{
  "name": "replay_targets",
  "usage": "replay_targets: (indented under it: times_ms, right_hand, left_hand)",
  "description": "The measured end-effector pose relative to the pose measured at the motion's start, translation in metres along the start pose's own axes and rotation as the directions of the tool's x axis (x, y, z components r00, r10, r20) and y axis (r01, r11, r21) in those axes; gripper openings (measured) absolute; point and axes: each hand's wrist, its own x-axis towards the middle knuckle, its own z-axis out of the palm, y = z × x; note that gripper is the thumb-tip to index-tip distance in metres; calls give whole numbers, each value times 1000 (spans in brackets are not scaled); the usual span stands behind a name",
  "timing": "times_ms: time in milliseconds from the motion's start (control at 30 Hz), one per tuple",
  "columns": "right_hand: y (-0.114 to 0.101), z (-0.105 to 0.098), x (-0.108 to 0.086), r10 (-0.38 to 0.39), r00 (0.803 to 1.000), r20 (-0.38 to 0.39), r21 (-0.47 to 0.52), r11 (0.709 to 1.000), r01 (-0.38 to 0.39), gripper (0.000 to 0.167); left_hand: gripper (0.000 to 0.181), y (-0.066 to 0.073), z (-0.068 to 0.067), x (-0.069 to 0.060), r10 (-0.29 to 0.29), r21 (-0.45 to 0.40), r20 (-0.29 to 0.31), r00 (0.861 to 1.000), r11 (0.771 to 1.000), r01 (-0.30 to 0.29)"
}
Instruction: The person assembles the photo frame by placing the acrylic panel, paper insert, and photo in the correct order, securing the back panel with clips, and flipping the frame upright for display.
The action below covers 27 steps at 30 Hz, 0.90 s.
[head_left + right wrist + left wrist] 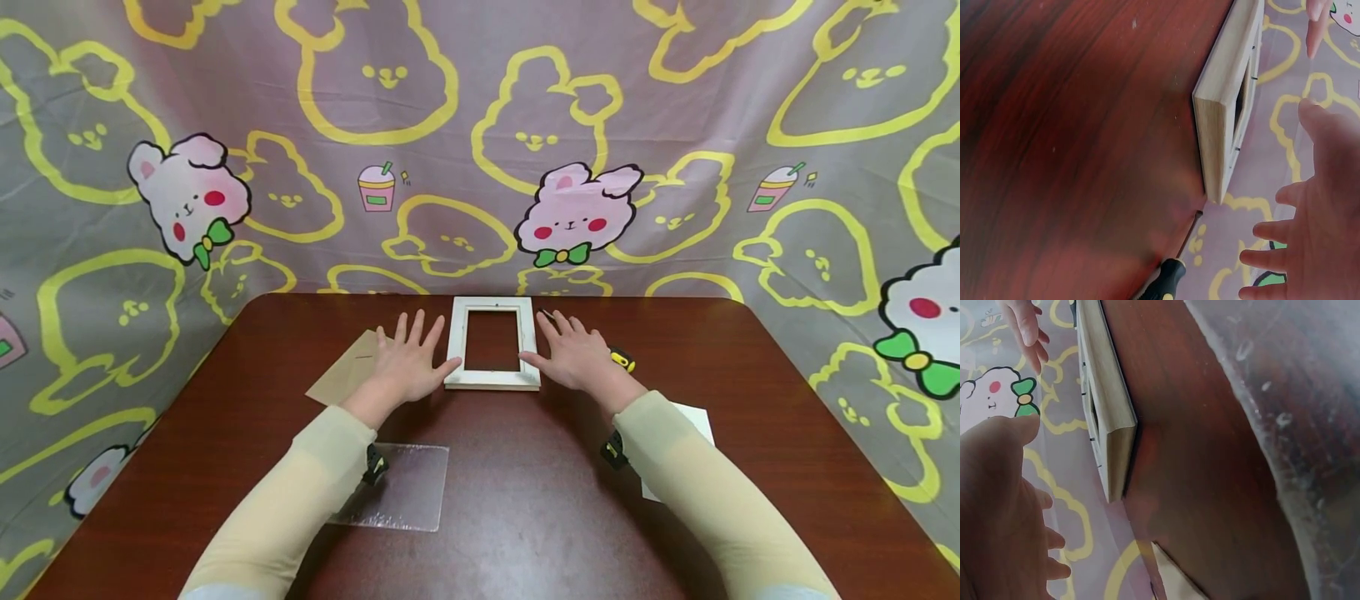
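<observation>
A white wooden picture frame (492, 380) lies flat toward the table's far edge, its middle an open rectangle. Small dark tabs stick up around its inner edge in the right wrist view, where its pale side (1222, 78) shows. My left hand (405, 367), fingers spread, hovers at the frame's left side. On the opposite side my right hand (576, 354) is held out the same way, palm down. Both wrist views show the hands raised above the frame, apart from it and holding nothing. A screwdriver (1171, 278) with a black and yellow handle lies beyond the right hand.
A tan board (341, 375) lies partly under the left hand. Closer in, a clear sheet (408, 492) rests on the brown table (517, 483), partly hidden by the left sleeve. White paper (697, 419) shows beneath the right forearm. A patterned curtain (450, 183) hangs behind the table.
</observation>
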Motion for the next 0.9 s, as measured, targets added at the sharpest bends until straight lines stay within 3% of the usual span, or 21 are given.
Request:
replay_targets:
  times_ms: [333,600,900]
  right_hand:
    - [-12,4,11,3,1000,-6,-41,999,-3,81]
    - [-16,12,20,56,998,-14,9,998,-56,80]
    - [-25,19,30,138,990,3,15,990,-138,86]
  left_hand:
    - [81,-3,8,10,-42,-21,54,998,999,43]
    - [81,-1,14,22,-57,-57,98,994,996,63]
    - [81,5,13,26,-72,-213,158,985,971,105]
